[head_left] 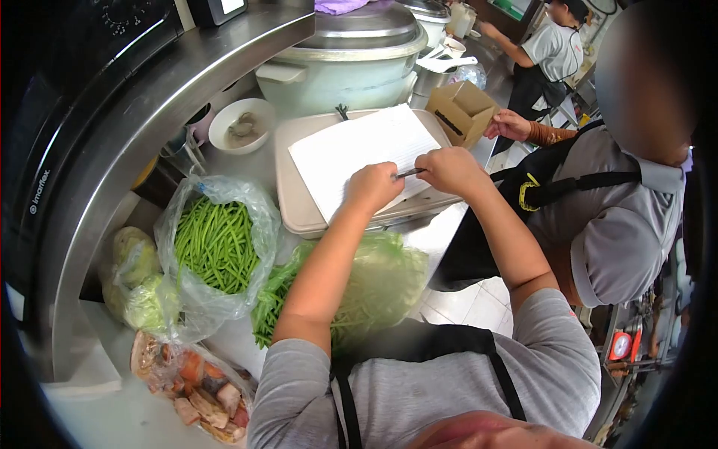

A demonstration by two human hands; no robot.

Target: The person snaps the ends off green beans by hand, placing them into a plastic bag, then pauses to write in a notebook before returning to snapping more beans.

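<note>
My left hand (374, 187) is closed on one end of a dark, slim pen (408, 173). The fingers of my right hand (452, 170) pinch its other end. Both hands are over a white lined sheet of paper (336, 153), which lies on the lid of a beige plastic container (287, 161). Close to my left forearm are a clear bag of cut green beans (213, 243) and a greenish plastic bag (381, 280) with more green beans showing.
A white bowl (241, 126) and a big lidded pot (336, 78) stand behind. Bagged cabbage (146, 295) and bagged meat pieces (206, 393) lie at left. At right, a co-worker's hand (508, 125) touches an open cardboard box (461, 112). Another person (550, 56) works farther back.
</note>
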